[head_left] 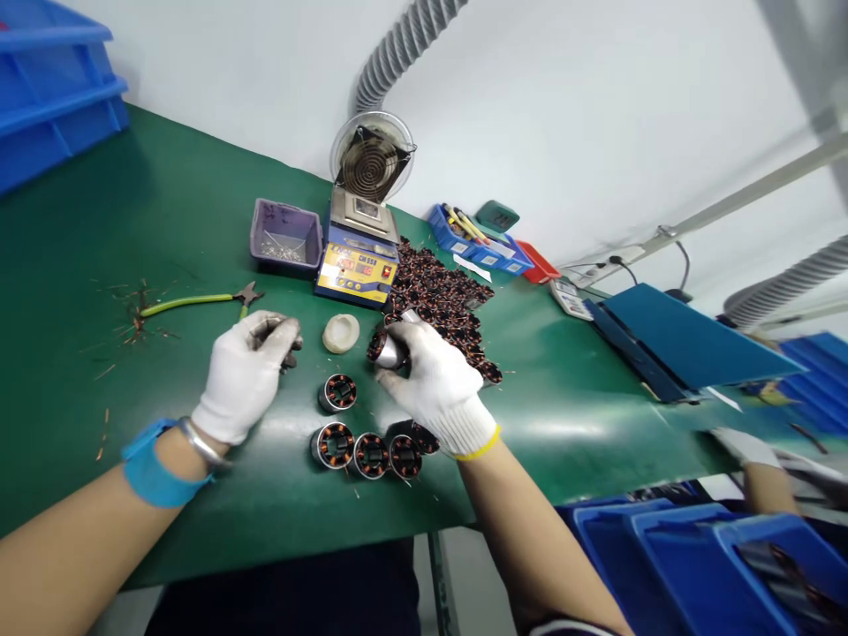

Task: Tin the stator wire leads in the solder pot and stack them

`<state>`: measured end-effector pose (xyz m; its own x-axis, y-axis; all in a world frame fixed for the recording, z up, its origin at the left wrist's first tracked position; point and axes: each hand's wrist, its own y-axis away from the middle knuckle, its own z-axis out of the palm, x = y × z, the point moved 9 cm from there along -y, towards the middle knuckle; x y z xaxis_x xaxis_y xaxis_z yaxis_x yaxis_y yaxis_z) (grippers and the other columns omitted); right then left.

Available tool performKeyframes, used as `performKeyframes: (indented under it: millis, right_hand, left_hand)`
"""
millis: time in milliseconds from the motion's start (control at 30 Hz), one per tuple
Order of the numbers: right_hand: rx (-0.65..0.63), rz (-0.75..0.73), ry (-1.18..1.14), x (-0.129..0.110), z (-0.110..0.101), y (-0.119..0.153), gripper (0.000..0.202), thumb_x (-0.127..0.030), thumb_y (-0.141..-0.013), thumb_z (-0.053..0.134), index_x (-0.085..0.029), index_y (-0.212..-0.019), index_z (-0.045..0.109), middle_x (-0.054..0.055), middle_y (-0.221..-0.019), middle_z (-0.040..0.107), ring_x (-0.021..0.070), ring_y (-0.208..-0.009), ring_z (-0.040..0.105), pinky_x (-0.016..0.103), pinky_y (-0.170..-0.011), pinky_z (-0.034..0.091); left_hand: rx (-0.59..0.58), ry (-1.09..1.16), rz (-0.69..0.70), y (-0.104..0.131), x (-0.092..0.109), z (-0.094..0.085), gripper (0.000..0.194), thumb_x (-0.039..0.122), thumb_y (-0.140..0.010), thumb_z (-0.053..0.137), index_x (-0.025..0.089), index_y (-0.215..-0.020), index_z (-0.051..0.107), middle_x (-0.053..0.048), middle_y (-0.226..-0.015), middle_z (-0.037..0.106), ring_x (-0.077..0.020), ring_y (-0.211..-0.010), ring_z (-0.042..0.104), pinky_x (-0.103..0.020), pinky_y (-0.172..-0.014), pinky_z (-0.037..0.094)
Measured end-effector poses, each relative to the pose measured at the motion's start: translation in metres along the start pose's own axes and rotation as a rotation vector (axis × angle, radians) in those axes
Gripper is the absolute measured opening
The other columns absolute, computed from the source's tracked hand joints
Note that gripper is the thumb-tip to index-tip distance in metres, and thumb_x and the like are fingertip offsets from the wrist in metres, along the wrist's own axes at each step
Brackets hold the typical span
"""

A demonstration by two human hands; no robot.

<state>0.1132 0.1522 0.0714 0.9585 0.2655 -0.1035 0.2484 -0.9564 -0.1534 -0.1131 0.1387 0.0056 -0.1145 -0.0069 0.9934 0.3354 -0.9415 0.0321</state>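
Two white-gloved hands were at work over the green bench (570,415), and from where I stood the right hand (430,375) had its fingers and thumb closed round a silver cylinder (389,350) with dark, copper-wound innards. That cylinder was held just above the benchtop, tipped so its wound end faced left, between a pale round dish (341,334) and a big cluster of copper-wound cores (443,296). The left hand (248,371) hovered to the left of the dish, thumb and fingers drawn together; I couldn't tell whether anything was pinched there. Its wrist wore a blue band (159,464) and a metal bangle (202,444)

Nearer the person, a lone cylinder (337,394) stood apart from a row of similar ones (371,456), open ends up. Behind the dish sat a yellow-and-blue heated unit (358,272) with lit red digits, a purple bin (286,237) beside it. Green-handled cutters (192,303) lay farther left, near scattered wire scraps (138,320)
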Motion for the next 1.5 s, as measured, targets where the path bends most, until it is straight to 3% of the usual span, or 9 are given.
performKeyframes:
  millis: [267, 400, 700, 800, 1000, 1100, 1233, 1333, 1500]
  right_hand:
    - [-0.197, -0.114, 0.293, -0.022, 0.022, -0.02, 0.043, -0.035, -0.08, 0.066, -0.025, -0.121, 0.062, 0.009, -0.113, 0.065, 0.0249, -0.086, 0.067, 0.031, -0.061, 0.046]
    - [-0.279, -0.104, 0.256, -0.021, 0.023, -0.027, 0.041, -0.036, -0.078, 0.066, -0.027, -0.118, 0.065, 0.007, -0.11, 0.067, 0.0258, -0.086, 0.067, 0.029, -0.057, 0.042]
    - [-0.384, -0.02, 0.146, -0.012, 0.027, -0.052, 0.051, -0.049, -0.073, 0.067, -0.029, -0.121, 0.069, 0.005, -0.108, 0.074, 0.0335, -0.095, 0.069, 0.037, -0.066, 0.049]
    - [-0.352, -0.011, 0.146, -0.011, 0.018, -0.052, 0.051, -0.048, -0.074, 0.067, -0.031, -0.122, 0.068, 0.005, -0.112, 0.072, 0.0335, -0.097, 0.068, 0.038, -0.068, 0.05]
    - [-0.115, -0.063, 0.3, -0.014, -0.012, -0.045, 0.058, -0.035, -0.077, 0.068, -0.029, -0.134, 0.057, 0.011, -0.123, 0.059, 0.0309, -0.096, 0.065, 0.037, -0.068, 0.05]
    - [-0.188, -0.123, 0.396, -0.028, -0.001, -0.046, 0.046, -0.03, -0.083, 0.064, -0.026, -0.128, 0.061, 0.015, -0.122, 0.058, 0.0329, -0.102, 0.062, 0.039, -0.074, 0.051]
    - [-0.258, 0.061, 0.339, -0.029, 0.012, -0.051, 0.034, -0.04, -0.098, 0.045, -0.021, -0.121, 0.062, 0.018, -0.115, 0.063, 0.033, -0.098, 0.064, 0.041, -0.072, 0.052]
    - [-0.275, 0.069, 0.359, -0.032, 0.017, -0.051, 0.038, -0.041, -0.102, 0.037, -0.019, -0.12, 0.062, 0.019, -0.111, 0.065, 0.034, -0.097, 0.065, 0.04, -0.07, 0.052]
    - [-0.235, -0.009, 0.384, -0.029, -0.007, -0.055, 0.032, -0.035, -0.096, 0.051, -0.026, -0.125, 0.062, 0.016, -0.117, 0.061, 0.0322, -0.101, 0.061, 0.041, -0.077, 0.051]
  left_hand:
    - [-0.122, -0.134, 0.0, -0.016, -0.031, 0.018, 0.03, 0.046, -0.077, 0.062, 0.017, -0.081, 0.064, -0.005, -0.075, 0.069, -0.0186, -0.068, 0.058, -0.033, -0.068, 0.048]
    - [-0.153, -0.146, -0.006, -0.016, -0.032, 0.023, 0.029, 0.045, -0.077, 0.062, 0.017, -0.083, 0.065, -0.006, -0.079, 0.07, -0.0178, -0.067, 0.057, -0.034, -0.069, 0.048]
    - [-0.179, -0.174, -0.013, -0.017, -0.037, 0.026, 0.029, 0.044, -0.079, 0.063, 0.016, -0.087, 0.066, -0.006, -0.085, 0.071, -0.0185, -0.073, 0.06, -0.034, -0.074, 0.05]
    - [-0.178, -0.181, -0.007, -0.018, -0.038, 0.026, 0.029, 0.044, -0.079, 0.062, 0.016, -0.085, 0.066, -0.005, -0.08, 0.07, -0.0188, -0.071, 0.061, -0.034, -0.073, 0.05]
    - [-0.189, -0.178, 0.018, -0.02, -0.037, 0.029, 0.029, 0.044, -0.079, 0.063, 0.016, -0.086, 0.067, -0.008, -0.087, 0.073, -0.0207, -0.077, 0.063, -0.035, -0.077, 0.051]
    - [-0.187, -0.189, 0.011, -0.021, -0.037, 0.028, 0.031, 0.045, -0.079, 0.063, 0.016, -0.087, 0.067, -0.007, -0.085, 0.072, -0.0201, -0.075, 0.062, -0.034, -0.075, 0.05]
    - [-0.184, -0.193, -0.009, -0.02, -0.038, 0.027, 0.032, 0.047, -0.078, 0.064, 0.016, -0.087, 0.067, -0.005, -0.079, 0.071, -0.0196, -0.072, 0.061, -0.033, -0.072, 0.049]
    - [-0.183, -0.188, -0.023, -0.02, -0.039, 0.027, 0.034, 0.048, -0.077, 0.065, 0.016, -0.088, 0.068, -0.005, -0.079, 0.071, -0.02, -0.073, 0.062, -0.033, -0.073, 0.049]
    - [-0.176, -0.176, -0.015, -0.021, -0.039, 0.028, 0.034, 0.048, -0.076, 0.064, 0.017, -0.087, 0.068, -0.006, -0.086, 0.073, -0.0217, -0.08, 0.063, -0.035, -0.078, 0.05]
